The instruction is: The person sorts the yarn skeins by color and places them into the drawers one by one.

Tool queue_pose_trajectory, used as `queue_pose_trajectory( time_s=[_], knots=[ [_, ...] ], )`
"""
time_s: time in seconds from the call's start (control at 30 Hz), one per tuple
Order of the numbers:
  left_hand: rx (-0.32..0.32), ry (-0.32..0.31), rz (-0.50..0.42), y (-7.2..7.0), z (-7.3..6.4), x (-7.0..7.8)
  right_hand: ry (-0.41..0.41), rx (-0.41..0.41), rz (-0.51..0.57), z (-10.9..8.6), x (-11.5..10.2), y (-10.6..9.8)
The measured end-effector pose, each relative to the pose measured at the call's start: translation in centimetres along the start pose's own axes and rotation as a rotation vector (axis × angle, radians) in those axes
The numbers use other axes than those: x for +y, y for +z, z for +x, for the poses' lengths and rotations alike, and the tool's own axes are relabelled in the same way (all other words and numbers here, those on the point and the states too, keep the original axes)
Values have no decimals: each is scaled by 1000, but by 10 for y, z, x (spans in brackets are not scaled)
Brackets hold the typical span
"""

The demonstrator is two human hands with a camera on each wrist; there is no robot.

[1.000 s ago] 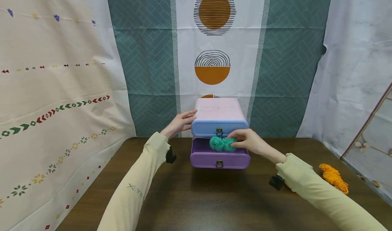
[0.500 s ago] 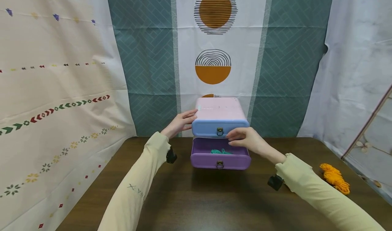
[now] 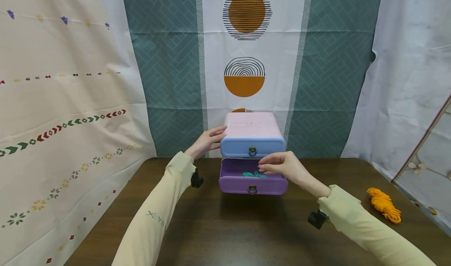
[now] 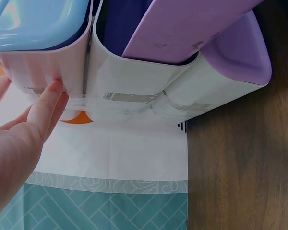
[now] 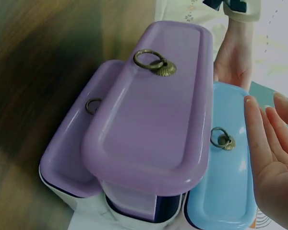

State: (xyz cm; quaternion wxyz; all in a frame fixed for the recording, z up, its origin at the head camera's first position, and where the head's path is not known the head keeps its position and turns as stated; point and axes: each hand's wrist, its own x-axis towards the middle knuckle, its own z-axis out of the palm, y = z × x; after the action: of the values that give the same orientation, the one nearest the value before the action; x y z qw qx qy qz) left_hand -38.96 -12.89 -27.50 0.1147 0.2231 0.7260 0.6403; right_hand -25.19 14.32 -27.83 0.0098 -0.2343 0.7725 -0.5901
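Note:
A small drawer unit with a pink top [image 3: 251,125] stands at the back of the table. Its blue top drawer [image 3: 239,147] is closed, while the purple drawer [image 3: 234,185] below is pulled out. Inside that drawer lies teal yarn [image 3: 249,174], mostly hidden by the drawer front. My left hand [image 3: 206,142] rests its fingertips against the pink side wall [image 4: 43,72], fingers fairly straight. Just over the pulled-out drawer hovers my right hand [image 3: 290,170], its fingers loosely bent and holding nothing. In the right wrist view it is beside the blue drawer front.
An orange yarn skein [image 3: 384,205] lies at the right of the dark wooden table [image 3: 253,234]. A further purple drawer [image 5: 72,153], closed, sits under the pulled-out one. Patterned cloths [image 3: 172,70] hang behind and on both sides. Brass ring pulls [image 5: 156,62] stick out from the drawer fronts.
A second ago my right hand held the teal yarn above the purple drawer. It let go and the yarn dropped inside. The hand has since moved slightly down. My left hand stays put.

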Motion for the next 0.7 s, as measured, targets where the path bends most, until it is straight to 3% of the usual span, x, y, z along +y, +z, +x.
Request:
queue_pose_trajectory(
  time_s=[0.7],
  knots=[
    [3, -6, -12, 0, 1, 0, -4, 10, -90, -28, 21, 23]
  ],
)
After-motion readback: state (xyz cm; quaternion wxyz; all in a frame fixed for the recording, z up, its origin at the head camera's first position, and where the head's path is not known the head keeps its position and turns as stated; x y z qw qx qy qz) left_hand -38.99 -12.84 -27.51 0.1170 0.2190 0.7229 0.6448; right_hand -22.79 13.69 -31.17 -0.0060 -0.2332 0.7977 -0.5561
